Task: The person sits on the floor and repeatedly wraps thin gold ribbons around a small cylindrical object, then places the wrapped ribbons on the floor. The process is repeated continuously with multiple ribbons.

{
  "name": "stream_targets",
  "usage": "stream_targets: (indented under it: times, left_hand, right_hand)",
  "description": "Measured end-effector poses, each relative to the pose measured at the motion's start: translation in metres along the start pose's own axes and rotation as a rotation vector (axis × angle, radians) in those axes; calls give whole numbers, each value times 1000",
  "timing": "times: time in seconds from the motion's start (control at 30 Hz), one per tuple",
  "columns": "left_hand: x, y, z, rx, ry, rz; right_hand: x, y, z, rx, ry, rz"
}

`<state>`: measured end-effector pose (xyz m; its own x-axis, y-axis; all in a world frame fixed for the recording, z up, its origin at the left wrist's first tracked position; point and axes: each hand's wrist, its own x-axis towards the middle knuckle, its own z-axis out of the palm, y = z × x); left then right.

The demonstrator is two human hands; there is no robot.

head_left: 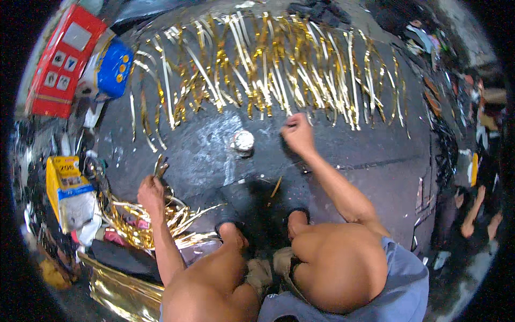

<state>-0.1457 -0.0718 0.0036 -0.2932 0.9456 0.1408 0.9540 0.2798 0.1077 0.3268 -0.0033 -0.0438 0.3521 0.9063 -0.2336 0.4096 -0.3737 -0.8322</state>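
Note:
My left hand point(151, 193) is closed, with a short gold foil strip point(160, 165) sticking up from its fingers. Just beside it lies a tangled pile of shiny gold strips point(177, 222). Farther forward, my right hand point(299, 134) has its fingers curled together at the near ends of a wide row of gold and pale foil strips point(263, 70), laid side by side on a dark sheet point(343, 150). What its fingertips pinch, if anything, is too small to make out. Between my hands, a small round silvery container point(244, 141) stands on the sheet.
At the far left stand a red box point(64, 64) and a blue box point(114, 67). A yellow, blue and white box point(70, 188) is nearer, by a gold foil sheet point(120, 284). Dark cloth point(322, 12) lies beyond the strips. Another person's arm point(472, 214) shows at right.

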Motion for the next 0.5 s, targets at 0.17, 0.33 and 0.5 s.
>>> stream_targets:
  times: [0.17,0.33,0.5]
  left_hand:
    - [17,60,5,-348,190,237]
    - [27,118,46,-872,-47,161]
    - [17,160,50,-1296,-818,-368]
  right_hand:
    - [-48,-52,29,-139,-307,-407]
    - [-43,-58,63,-76,-173,-423]
    - [-17,-32,46,243,41,-117]
